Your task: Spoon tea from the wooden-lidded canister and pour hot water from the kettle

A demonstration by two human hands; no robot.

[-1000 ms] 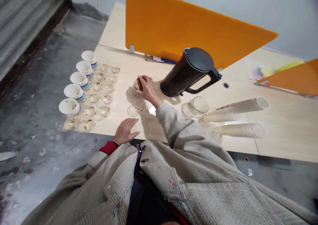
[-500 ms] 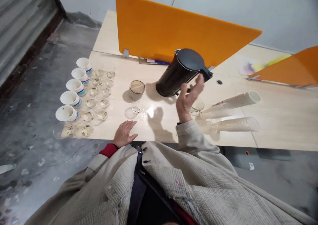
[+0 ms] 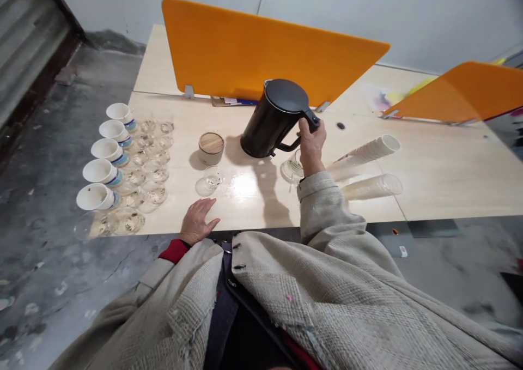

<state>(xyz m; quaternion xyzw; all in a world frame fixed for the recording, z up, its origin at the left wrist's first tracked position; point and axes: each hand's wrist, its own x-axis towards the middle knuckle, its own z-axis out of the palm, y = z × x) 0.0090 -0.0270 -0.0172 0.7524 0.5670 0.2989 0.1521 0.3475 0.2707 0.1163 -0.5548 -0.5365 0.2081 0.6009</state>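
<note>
Black kettle is in the right hand's closed grip (left hand lies open on table).

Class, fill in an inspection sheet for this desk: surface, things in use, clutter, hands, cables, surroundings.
Surface: pale wooden table, with a shiny patch near the front edge.
Things in use: black kettle standing on the table, lid shut.
Clutter: clear cup in front of a wooden-lidded jar; five paper cups in a row beside clear cups holding dark bits; two cup stacks lying on their sides.
Hands: right hand closed on the kettle's handle; left hand open, flat at the table edge.
Cables: nothing seen.
Surroundings: orange divider; grey concrete floor.
</note>
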